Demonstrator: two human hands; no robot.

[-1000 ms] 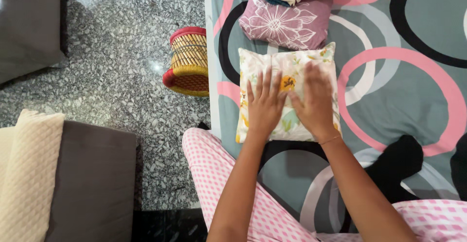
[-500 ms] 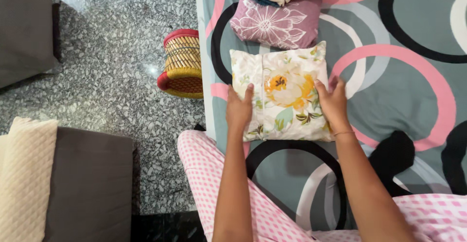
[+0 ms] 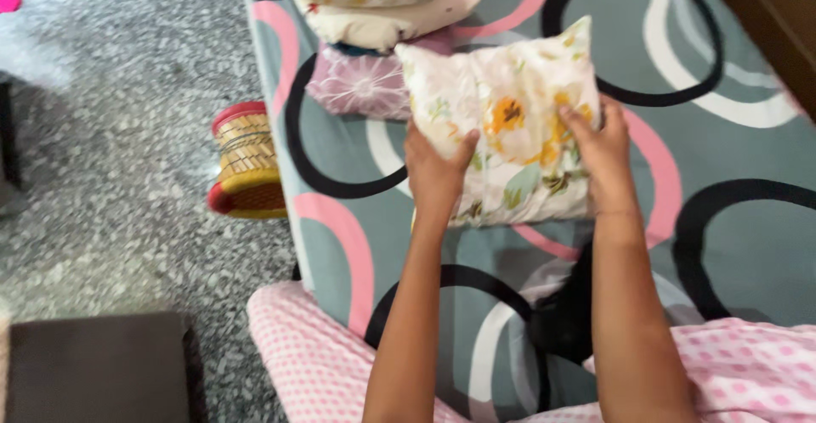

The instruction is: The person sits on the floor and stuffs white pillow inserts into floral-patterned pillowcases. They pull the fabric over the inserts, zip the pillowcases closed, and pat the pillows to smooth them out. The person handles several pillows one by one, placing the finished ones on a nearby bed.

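Observation:
A small square cushion point(image 3: 501, 121) with a cream cover and a yellow flower print is lifted off the bed between both my hands. My left hand point(image 3: 435, 166) grips its left edge and my right hand point(image 3: 599, 149) grips its right edge. Its upper left corner overlaps a purple floral cushion point(image 3: 357, 87) lying on the bed. Behind that, two more pale cushions point(image 3: 382, 2) are stacked. The bed point(image 3: 731, 219) is covered by a grey-green sheet with pink, black and white rings.
A small woven stool point(image 3: 245, 161) with red rims stands on the speckled stone floor point(image 3: 110, 176) beside the bed's left edge. A dark seat corner point(image 3: 98, 363) shows at the bottom left. My pink checked trouser legs point(image 3: 314, 363) cross the foreground. Brown wood point(image 3: 778, 6) borders the top right.
Both hands went from pressing flat on the floral cushion to gripping its sides and lifting it towards the stacked cushions. The camera view has swung right and forward.

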